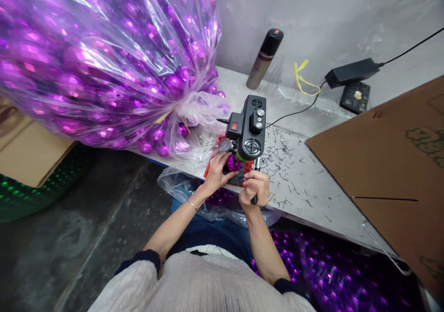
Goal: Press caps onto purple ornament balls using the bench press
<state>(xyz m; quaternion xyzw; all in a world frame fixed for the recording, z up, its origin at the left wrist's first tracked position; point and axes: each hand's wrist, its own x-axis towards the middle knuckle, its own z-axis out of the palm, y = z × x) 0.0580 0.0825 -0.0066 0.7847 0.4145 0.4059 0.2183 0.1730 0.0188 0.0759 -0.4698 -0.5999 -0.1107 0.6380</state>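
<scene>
My left hand (217,172) has its fingers and thumb around a shiny purple ball (233,163), which sits under the head of a small black bench machine (255,127) with a red switch. My right hand (255,188) is wrapped round the black-ended lever (254,200) on the machine's right side. Part of the ball is hidden by the machine. Red material (247,166) shows around the machine's base. Just below the table edge, a clear plastic bag (180,187) holds more purple pieces near my lap.
A huge clear bag of purple balls (118,71) fills the left. Behind stand a spray can (264,59) and a black power adapter (354,72) with a cable. Small dark wire bits (280,164) litter the table. A cardboard box (388,164) borders the right.
</scene>
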